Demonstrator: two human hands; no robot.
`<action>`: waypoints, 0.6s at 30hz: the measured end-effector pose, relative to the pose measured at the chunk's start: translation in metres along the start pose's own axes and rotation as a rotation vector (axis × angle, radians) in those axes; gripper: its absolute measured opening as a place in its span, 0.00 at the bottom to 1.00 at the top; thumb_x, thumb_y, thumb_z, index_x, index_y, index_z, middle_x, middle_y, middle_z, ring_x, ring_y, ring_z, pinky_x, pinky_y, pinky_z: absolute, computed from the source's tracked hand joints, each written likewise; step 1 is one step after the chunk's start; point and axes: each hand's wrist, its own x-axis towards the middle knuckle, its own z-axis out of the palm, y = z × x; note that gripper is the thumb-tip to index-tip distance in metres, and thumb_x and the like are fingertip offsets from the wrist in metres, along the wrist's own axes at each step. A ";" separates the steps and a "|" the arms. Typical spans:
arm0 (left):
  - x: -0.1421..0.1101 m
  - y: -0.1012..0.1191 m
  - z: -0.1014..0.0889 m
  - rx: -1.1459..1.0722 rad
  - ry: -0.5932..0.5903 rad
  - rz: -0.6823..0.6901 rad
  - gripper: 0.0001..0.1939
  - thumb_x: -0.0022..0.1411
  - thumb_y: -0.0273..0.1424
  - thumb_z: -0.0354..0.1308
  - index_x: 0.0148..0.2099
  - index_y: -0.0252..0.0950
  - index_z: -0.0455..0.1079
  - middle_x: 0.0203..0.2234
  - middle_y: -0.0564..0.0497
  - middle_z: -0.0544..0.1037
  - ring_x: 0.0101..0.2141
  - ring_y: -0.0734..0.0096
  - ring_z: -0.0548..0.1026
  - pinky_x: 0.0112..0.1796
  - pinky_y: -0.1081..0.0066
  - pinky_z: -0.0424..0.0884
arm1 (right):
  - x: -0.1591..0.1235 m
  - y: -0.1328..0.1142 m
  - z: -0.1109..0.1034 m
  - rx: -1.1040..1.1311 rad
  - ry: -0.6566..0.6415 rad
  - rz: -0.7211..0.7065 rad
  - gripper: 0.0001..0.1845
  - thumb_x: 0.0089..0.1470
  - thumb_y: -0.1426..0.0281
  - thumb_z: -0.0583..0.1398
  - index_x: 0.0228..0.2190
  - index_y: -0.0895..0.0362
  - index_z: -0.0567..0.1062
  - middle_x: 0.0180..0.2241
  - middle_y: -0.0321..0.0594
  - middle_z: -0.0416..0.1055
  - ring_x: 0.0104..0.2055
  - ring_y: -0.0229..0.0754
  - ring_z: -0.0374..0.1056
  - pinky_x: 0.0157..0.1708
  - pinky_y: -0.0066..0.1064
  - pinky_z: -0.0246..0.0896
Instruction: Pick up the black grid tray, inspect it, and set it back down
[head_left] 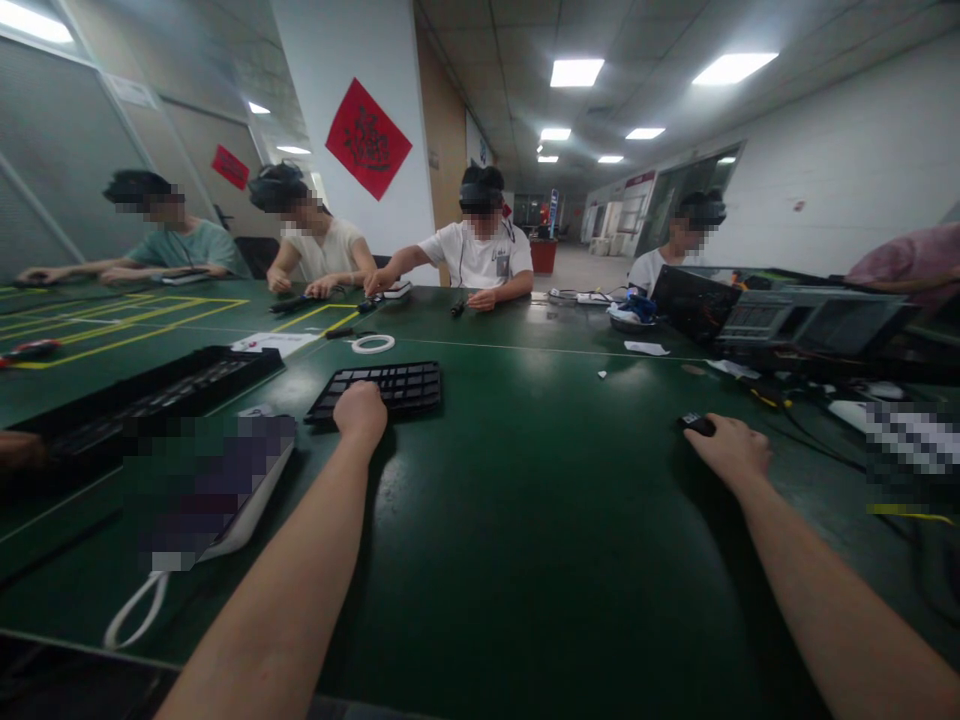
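My left hand (361,412) is curled like a fist over the near side of a black gridded tray (416,388) with rows of small cells. Its fingertips are turned away, so what they hold, if anything, is hidden. Far to the right, my right hand (731,448) grips a small black block (697,424) with pale print on top, low over the green table. Left of my left forearm lies a phone-like item (225,490) with a white side and a white wrist loop, partly blurred out.
A long black tray (172,400) lies at the left, with another person's hand (21,450) at its end. A white ring (373,344) sits beyond the gridded tray. Open computer cases (810,325) and cables (817,440) crowd the right. Several people wearing headsets sit across the green table (540,520).
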 end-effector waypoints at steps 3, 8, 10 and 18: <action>-0.003 0.005 -0.001 0.037 -0.015 0.065 0.15 0.60 0.22 0.45 0.36 0.32 0.74 0.40 0.36 0.75 0.39 0.54 0.75 0.34 0.65 0.68 | 0.001 0.000 -0.001 -0.007 -0.011 0.006 0.35 0.50 0.52 0.51 0.56 0.56 0.64 0.58 0.48 0.58 0.57 0.64 0.53 0.53 0.54 0.54; -0.004 0.011 -0.004 0.024 -0.065 0.044 0.14 0.59 0.24 0.47 0.37 0.30 0.75 0.39 0.35 0.76 0.40 0.51 0.74 0.36 0.63 0.69 | -0.002 -0.002 -0.003 0.008 0.009 -0.005 0.33 0.50 0.53 0.51 0.55 0.56 0.66 0.58 0.49 0.59 0.57 0.64 0.53 0.53 0.55 0.54; -0.002 0.010 -0.006 -0.008 -0.073 0.005 0.14 0.58 0.25 0.48 0.37 0.31 0.76 0.38 0.35 0.76 0.41 0.50 0.74 0.38 0.62 0.68 | -0.004 -0.004 -0.003 0.004 0.002 -0.003 0.33 0.51 0.53 0.51 0.55 0.56 0.65 0.58 0.49 0.58 0.57 0.64 0.53 0.53 0.54 0.54; 0.007 0.002 -0.005 -0.320 -0.037 -0.205 0.14 0.54 0.28 0.56 0.43 0.35 0.76 0.40 0.43 0.79 0.43 0.55 0.75 0.42 0.63 0.69 | -0.004 -0.005 -0.004 -0.008 0.008 -0.004 0.32 0.51 0.53 0.51 0.54 0.55 0.66 0.57 0.47 0.59 0.57 0.63 0.54 0.52 0.53 0.56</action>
